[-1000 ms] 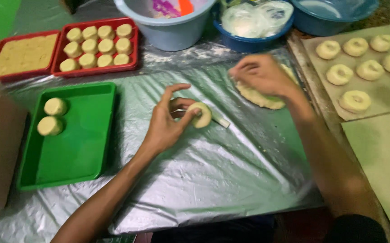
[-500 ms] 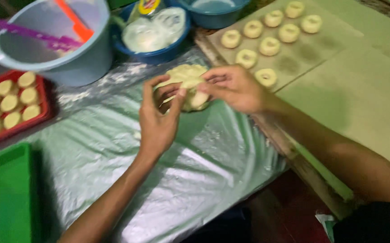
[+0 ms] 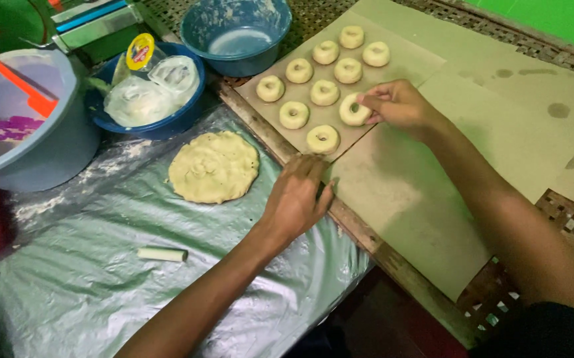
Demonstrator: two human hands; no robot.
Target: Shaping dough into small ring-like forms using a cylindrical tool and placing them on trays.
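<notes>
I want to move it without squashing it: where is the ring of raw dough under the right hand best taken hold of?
Probably by its outer rim, from above. The dough ring lies flat on the brown paper, hole upward, with other rings close on its left. The right hand already meets it from the right, fingertips at the rim. A light grip across opposite edges should spare the soft hole.

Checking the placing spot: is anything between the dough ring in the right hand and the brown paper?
Nothing visible. The right hand holds the dough ring right at the brown paper, beside the other rings.
</notes>
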